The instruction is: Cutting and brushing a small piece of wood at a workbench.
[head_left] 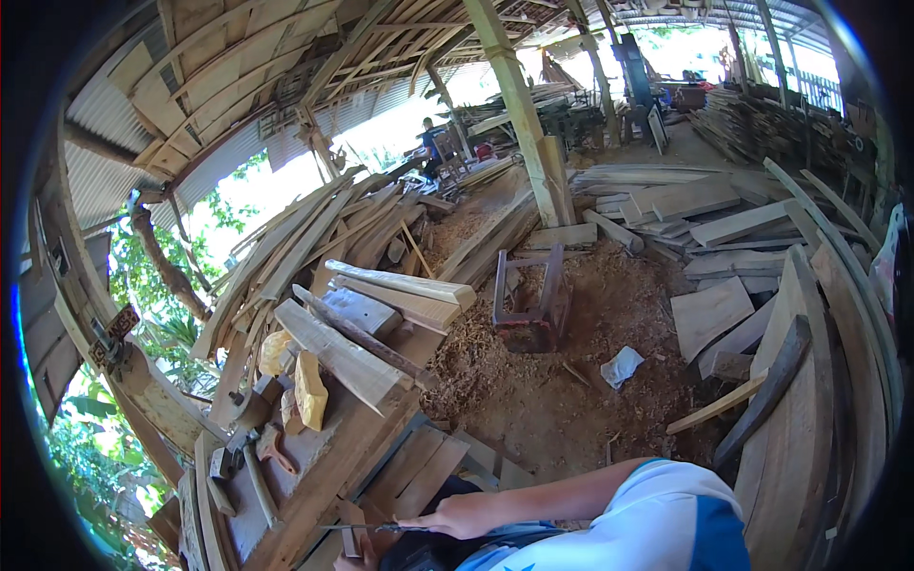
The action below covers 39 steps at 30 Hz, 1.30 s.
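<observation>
At the lower edge, my right hand (462, 516) is closed round the near end of a thin, straight, dark tool (388, 527). Whether it is a file or a blade I cannot tell. The tool lies across a small wooden block (351, 529), which stands upright in my left hand (358, 561). Only part of that hand shows, with its fingers closed at the block's lower end. Just left of my hands is a wooden workbench (328, 466). On it lie a hammer (259, 481), a reddish-brown wooden handle piece (274, 447) and a yellowish wood block (309, 390).
Planks (343, 352) lie across the bench's far part. Ahead, a small wooden stool (529, 309) stands on shaving-covered ground by a post (524, 114). Stacked boards (790, 381) line the right side. Another person (430, 143) is far back at the left.
</observation>
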{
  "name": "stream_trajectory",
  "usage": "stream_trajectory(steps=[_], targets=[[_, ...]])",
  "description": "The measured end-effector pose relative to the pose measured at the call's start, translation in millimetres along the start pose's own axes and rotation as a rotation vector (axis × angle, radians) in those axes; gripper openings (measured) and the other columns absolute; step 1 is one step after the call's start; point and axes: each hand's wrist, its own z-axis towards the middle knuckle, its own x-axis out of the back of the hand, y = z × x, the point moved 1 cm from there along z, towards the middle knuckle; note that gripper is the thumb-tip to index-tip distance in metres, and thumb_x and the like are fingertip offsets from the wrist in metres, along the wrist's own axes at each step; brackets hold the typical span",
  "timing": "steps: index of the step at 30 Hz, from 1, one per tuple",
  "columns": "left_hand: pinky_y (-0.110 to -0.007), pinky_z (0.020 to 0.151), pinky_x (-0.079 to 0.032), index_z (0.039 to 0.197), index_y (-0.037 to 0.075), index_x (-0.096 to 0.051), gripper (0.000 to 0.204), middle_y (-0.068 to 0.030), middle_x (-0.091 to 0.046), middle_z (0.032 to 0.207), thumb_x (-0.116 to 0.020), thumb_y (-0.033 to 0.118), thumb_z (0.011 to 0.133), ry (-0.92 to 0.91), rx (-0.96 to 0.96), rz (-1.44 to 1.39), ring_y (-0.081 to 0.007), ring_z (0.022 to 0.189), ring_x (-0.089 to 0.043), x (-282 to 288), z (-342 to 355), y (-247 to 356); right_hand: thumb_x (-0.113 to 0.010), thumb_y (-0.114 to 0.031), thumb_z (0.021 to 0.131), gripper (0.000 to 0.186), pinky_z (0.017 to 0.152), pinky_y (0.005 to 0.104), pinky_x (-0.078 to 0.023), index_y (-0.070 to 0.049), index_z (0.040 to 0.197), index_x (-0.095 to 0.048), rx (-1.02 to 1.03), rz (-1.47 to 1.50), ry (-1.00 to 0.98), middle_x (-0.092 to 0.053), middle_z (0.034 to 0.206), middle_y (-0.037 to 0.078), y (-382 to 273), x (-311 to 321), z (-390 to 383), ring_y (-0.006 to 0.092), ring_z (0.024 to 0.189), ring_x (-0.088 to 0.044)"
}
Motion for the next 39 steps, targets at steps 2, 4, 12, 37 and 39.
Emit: stream_trajectory(steps=[2,4,12,37,39], targets=[[-0.05,0.054,-0.049,0.074,-0.009,-0.067,0.067,-0.0274,-0.063,0.063,-0.081,0.057,0.077,-0.055,0.098,-0.027,-0.0434,0.059,-0.067,7.7,1.3,14.2,-0.046,-0.02,0.106,0.061,0.065,0.0531,-0.049,-0.032,0.161,-0.024,-0.103,-0.051,0.005,-0.06,0.069,0.025,-0.3,3.9,-25.5,0.0418,0.061,-0.061],[-0.05,0.055,-0.049,0.076,-0.009,-0.067,0.071,-0.029,-0.065,0.067,-0.08,0.061,0.076,-0.111,0.177,-0.046,-0.0438,0.062,-0.068,11.2,3.3,25.4,-0.045,-0.021,0.106,0.059,0.066,0.0525,-0.049,-0.033,0.161,-0.026,-0.098,-0.05,-0.01,-0.062,0.071,0.025,-2.1,8.4,-43.9,0.0411,0.063,-0.062],[-0.051,0.055,-0.049,0.076,-0.01,-0.065,0.071,-0.0316,-0.064,0.068,-0.08,0.06,0.077,-0.053,0.162,-0.118,-0.0473,0.066,-0.068,-5.9,-5.0,-8.9,-0.047,-0.025,0.106,0.055,0.067,0.0498,-0.052,-0.036,0.158,-0.034,-0.126,0.003,-0.042,-0.065,0.077,0.024,-5.7,6.0,12.1,0.0384,0.066,-0.066],[-0.049,0.047,-0.042,0.068,-0.009,-0.06,0.057,-0.0219,-0.053,0.052,-0.08,0.043,0.08,-0.035,0.022,-0.108,-0.0264,0.045,-0.052,-28.3,10.7,-40.6,-0.051,-0.025,0.105,0.053,0.081,0.0444,-0.051,-0.034,0.157,-0.039,-0.007,0.25,-0.016,-0.069,0.107,0.021,11.1,15.2,-6.9,0.0336,0.083,-0.066],[-0.049,0.051,-0.047,0.07,-0.007,-0.062,0.056,-0.0241,-0.059,0.058,-0.081,0.044,0.079,-0.055,-0.018,-0.096,-0.0369,0.051,-0.06,-28.3,10.3,-43.9,-0.051,-0.025,0.105,0.053,0.082,0.044,-0.051,-0.034,0.157,-0.039,-0.005,0.23,-0.003,-0.069,0.11,0.021,19.0,18.1,-18.5,0.0338,0.085,-0.066]])
